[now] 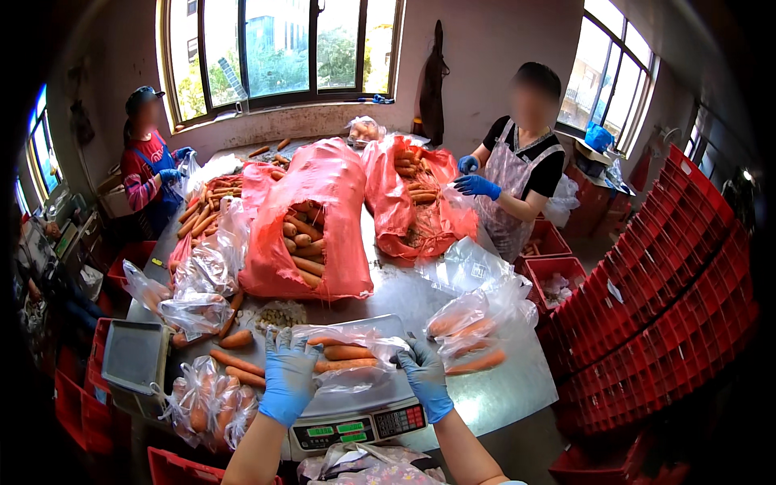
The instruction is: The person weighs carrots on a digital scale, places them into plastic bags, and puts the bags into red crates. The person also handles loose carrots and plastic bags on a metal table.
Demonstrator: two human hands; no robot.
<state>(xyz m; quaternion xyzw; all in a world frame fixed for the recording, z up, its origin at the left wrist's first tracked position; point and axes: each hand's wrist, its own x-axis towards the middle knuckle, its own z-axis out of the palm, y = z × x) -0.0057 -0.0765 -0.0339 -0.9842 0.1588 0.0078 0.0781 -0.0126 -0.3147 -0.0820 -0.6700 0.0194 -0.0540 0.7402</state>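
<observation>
A clear plastic bag with several carrots lies on the pan of a digital scale, just above its display and keypad. My left hand, in a light blue glove, is at the bag's left end, fingers stretched out and apart. My right hand, gloved alike, has its fingers closed on the bag's right end. Bagged carrots and loose carrots lie left of the scale. More bagged carrots lie to the right.
Large red mesh sacks of carrots cover the middle of the metal table. Two co-workers in blue gloves stand at left and right. Tall stacked red crates crowd the right side; a grey tray sits at left.
</observation>
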